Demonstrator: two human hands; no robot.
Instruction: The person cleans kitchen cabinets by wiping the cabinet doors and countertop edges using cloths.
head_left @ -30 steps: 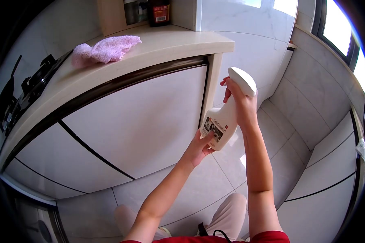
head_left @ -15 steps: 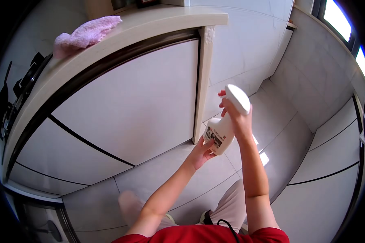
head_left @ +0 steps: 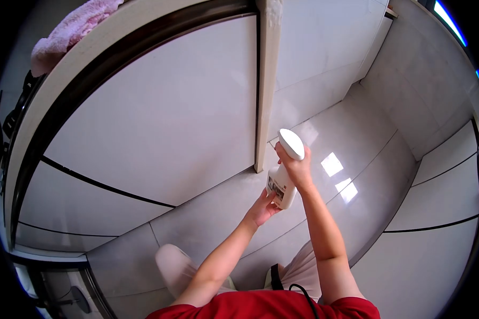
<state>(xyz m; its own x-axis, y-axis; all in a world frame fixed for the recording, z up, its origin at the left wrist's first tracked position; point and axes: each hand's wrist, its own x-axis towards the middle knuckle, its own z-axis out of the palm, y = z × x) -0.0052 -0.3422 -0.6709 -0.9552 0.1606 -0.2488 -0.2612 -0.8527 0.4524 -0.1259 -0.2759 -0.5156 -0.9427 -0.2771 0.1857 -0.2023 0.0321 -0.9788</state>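
A white spray bottle [head_left: 286,187] with a printed label is held up in front of me, slightly tilted, its rounded white spray head [head_left: 291,144] at the top. My right hand [head_left: 298,167] is wrapped round the neck just beneath the head; the trigger is mostly hidden behind its fingers. Lower down, my left hand [head_left: 262,208] grips the bottle near its base, thumb on the label side. Left of the bottle is a large white cabinet panel [head_left: 159,106], apart from both hands.
A pink towel [head_left: 74,32] lies on the counter edge at upper left. A narrow beige post [head_left: 267,80] ends the cabinet. Grey floor tiles [head_left: 356,138] spread beyond the bottle, and white drawers [head_left: 436,207] line the right side.
The view has tilted downward and closer to the cabinet, so the towel sits nearer the top left. The bottle appears slightly lower and further left, still in both hands.
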